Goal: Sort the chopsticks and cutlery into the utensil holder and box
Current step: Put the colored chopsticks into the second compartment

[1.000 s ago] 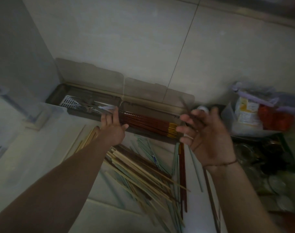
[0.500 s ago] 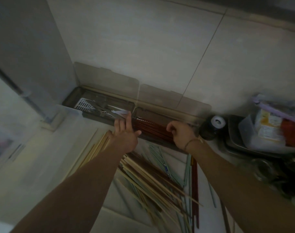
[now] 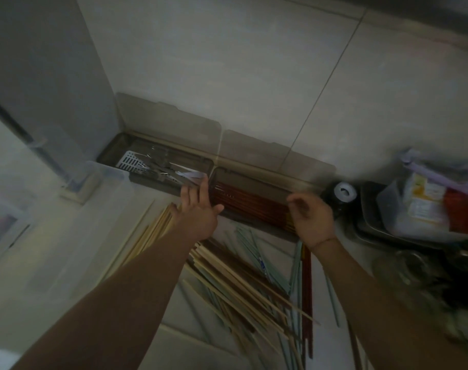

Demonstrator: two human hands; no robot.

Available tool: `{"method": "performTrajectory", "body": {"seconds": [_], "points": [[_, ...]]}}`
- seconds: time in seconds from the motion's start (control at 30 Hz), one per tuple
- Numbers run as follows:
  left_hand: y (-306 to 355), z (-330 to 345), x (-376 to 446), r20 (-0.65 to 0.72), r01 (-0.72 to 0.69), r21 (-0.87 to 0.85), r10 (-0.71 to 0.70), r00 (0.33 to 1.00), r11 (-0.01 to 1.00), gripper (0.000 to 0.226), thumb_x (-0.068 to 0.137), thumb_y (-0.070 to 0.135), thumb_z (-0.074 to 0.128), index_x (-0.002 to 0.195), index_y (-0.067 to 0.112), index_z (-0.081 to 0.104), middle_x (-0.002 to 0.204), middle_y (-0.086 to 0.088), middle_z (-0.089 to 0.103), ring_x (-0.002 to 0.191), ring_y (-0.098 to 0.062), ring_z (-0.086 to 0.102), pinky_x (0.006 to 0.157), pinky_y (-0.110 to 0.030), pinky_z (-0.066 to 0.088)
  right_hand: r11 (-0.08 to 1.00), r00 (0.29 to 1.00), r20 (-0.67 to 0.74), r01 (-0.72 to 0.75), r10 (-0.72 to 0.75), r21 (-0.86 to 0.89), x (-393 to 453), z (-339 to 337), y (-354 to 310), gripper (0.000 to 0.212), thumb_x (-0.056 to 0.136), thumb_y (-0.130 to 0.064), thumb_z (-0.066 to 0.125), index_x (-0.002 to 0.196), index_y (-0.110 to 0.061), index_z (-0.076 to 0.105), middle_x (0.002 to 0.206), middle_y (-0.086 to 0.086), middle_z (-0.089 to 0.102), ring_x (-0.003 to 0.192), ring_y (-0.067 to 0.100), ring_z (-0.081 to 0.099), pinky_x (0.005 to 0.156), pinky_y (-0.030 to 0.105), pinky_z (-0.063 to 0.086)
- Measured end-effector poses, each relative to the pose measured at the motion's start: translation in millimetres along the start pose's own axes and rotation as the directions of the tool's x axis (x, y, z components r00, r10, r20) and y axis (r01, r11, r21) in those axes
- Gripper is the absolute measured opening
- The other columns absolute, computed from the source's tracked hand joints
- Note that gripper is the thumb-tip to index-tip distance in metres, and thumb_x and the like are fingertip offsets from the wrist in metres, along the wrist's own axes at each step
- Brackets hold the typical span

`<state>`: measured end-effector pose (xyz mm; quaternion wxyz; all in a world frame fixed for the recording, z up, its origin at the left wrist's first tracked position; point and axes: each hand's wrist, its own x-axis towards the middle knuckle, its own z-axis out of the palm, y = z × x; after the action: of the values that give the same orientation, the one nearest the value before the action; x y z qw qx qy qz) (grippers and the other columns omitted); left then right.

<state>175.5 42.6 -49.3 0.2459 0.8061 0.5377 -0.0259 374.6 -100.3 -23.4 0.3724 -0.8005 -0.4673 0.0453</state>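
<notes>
I am in the middle of the sorting job. My left hand [image 3: 198,212] lies flat with straight fingers against the front edge of the two boxes, right where they meet, and it holds nothing. My right hand [image 3: 311,218] hovers over the right box [image 3: 256,180] with its fingers loosely curled; I think it is empty, but the picture is dim and blurry there. The red chopsticks [image 3: 243,200] already lie in that right box. The left box [image 3: 152,166] holds the metal cutlery [image 3: 158,168]. A big messy pile of chopsticks [image 3: 243,284] (pale wood ones, light blue ones and a few red ones) sits on the counter just below my hands. I think my next move is to reach down, pick one colour from the pile and line the sticks up before laying them in. A packet [image 3: 422,201] on the right has a label, but I cannot read it.
</notes>
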Motion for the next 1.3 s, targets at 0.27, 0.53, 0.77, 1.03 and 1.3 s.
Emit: {"method": "performTrajectory", "body": {"seconds": [0.27, 0.53, 0.77, 1.03, 1.3], "points": [[-0.6, 0.3, 3.6, 0.027, 0.015, -0.002, -0.015, 1.0, 1.0, 0.073, 0.101, 0.05, 0.028, 0.15, 0.024, -0.02, 0.159, -0.006, 0.0, 0.147, -0.024, -0.014, 0.114, -0.061, 0.01, 0.852, 0.846, 0.236, -0.382, 0.478, -0.358, -119.1, -33.3, 29.4, 0.008, 0.089, -0.012, 0.056, 0.087, -0.017, 0.061, 0.078, 0.001, 0.058, 0.074, 0.022, 0.059, 0.059, 0.023, 0.035], [0.5, 1.0, 3.7, 0.023, 0.03, -0.004, -0.03, 0.999, 1.0, 0.072, 0.101, 0.049, 0.03, 0.15, 0.027, -0.019, 0.16, -0.007, -0.001, 0.147, -0.024, -0.014, 0.114, -0.059, 0.011, 0.665, 0.691, 0.235, -0.457, 0.684, -0.591, -135.7, -33.8, 26.4, 0.01, 0.094, -0.027, 0.047, 0.094, -0.018, 0.049, 0.096, 0.005, 0.063, 0.082, 0.021, 0.059, 0.064, 0.024, 0.041], [-0.1, -1.0, 1.6, 0.03, 0.017, 0.005, -0.017, 0.999, 1.0, 0.074, 0.101, 0.048, 0.031, 0.149, 0.027, -0.021, 0.16, -0.007, 0.0, 0.147, -0.024, -0.013, 0.114, -0.06, 0.012, 0.689, 0.648, 0.27, -0.569, 0.712, -0.45, -129.3, -42.8, 21.8, 0.026, 0.097, -0.024, 0.047, 0.107, -0.005, 0.063, 0.106, 0.011, 0.066, 0.085, 0.019, 0.06, 0.068, 0.02, 0.041], [1.1, -2.0, 1.9, 0.046, 0.014, 0.015, -0.015, 0.999, 1.0, 0.074, 0.101, 0.049, 0.029, 0.148, 0.027, -0.024, 0.16, -0.008, -0.004, 0.147, -0.025, -0.015, 0.114, -0.061, 0.011, 0.408, 0.671, 0.455, -0.728, 0.585, 0.551, -76.1, -117.4, -49.4, 0.02, 0.102, -0.018, 0.037, 0.092, -0.009, 0.051, 0.064, 0.02, 0.066, 0.036, 0.025, 0.054, 0.033, 0.018, 0.034], [1.3, -6.5, -0.1, 0.082, 0.006, 0.006, -0.006, 0.997, 1.0, 0.075, 0.102, 0.047, 0.029, 0.148, 0.026, -0.027, 0.16, -0.006, -0.008, 0.146, -0.025, -0.019, 0.115, -0.06, 0.007, 0.457, 0.81, 0.525, -0.583, 0.262, 0.671, -48.0, -82.7, -85.5, 0.006, 0.095, -0.005, 0.046, 0.095, -0.011, 0.044, 0.083, 0.012, 0.061, 0.053, 0.025, 0.056, 0.047, 0.031, 0.048]]}}
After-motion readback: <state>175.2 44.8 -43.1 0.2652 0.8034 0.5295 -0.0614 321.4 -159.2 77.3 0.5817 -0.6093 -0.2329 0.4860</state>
